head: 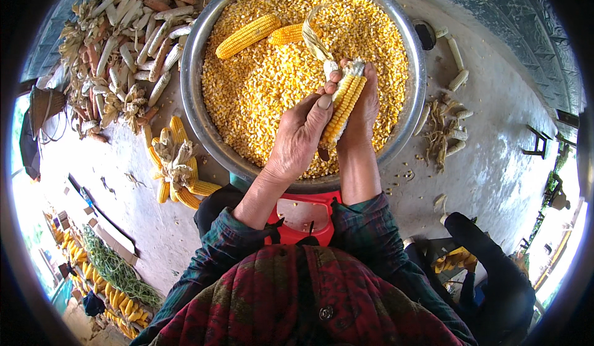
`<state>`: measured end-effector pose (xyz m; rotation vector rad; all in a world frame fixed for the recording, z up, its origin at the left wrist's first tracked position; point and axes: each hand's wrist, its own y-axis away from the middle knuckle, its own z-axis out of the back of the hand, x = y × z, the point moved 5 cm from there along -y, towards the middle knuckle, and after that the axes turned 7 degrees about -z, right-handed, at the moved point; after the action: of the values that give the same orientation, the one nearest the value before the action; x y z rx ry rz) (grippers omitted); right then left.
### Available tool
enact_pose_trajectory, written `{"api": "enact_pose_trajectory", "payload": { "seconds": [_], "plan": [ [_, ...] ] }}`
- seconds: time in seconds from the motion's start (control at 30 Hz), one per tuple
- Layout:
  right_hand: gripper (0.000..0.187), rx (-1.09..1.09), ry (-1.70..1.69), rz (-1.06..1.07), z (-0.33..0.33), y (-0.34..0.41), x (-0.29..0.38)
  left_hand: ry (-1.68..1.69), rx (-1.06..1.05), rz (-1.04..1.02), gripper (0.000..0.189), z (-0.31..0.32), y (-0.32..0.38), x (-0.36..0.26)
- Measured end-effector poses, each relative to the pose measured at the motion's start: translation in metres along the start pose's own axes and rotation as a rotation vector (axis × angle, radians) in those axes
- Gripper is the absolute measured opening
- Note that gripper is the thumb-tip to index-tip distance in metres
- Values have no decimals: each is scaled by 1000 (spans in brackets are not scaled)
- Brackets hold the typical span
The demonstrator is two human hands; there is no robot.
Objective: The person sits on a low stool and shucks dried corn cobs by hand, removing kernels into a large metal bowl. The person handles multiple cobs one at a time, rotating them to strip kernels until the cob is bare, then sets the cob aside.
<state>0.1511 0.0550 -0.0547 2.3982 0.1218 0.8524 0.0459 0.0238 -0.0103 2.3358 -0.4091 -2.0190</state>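
A partly shelled ear of corn (345, 102) is held in both hands over a wide metal basin (189, 74) full of loose corn kernels (260, 100). My left hand (301, 130) has its thumb pressed along the rows of kernels. Behind the ear, my right hand (363, 107) wraps around it. Some rows are bare and whitish, others still yellow. A dry husk (315, 40) with a pale stub rises beside the fingers; what it is attached to is hidden. Two yellow ears, one whole (248, 36) and one partly covered (285, 34), lie on the kernels.
Stripped cobs (134, 44) are heaped at the upper left. Tied yellow ears (178, 165) lie left of the basin. Cobs and husks (438, 132) litter the floor at right. A red plastic stool (325, 234) is below the basin. Another person (492, 276) is at lower right.
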Motion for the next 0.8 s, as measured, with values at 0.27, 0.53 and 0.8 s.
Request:
{"api": "enact_pose_trajectory", "payload": {
  "seconds": [0.27, 0.53, 0.8],
  "plan": [
    [49, 80, 118, 25, -12, 9, 0, 210, -131, 122, 38, 6, -2, 4],
    [47, 111, 72, 41, -13, 8, 1, -41, -71, 52, 40, 7, -4, 2],
    [50, 184, 173, -41, -24, 15, -7, 120, -29, 19, 44, 7, -7, -3]
  ]
}}
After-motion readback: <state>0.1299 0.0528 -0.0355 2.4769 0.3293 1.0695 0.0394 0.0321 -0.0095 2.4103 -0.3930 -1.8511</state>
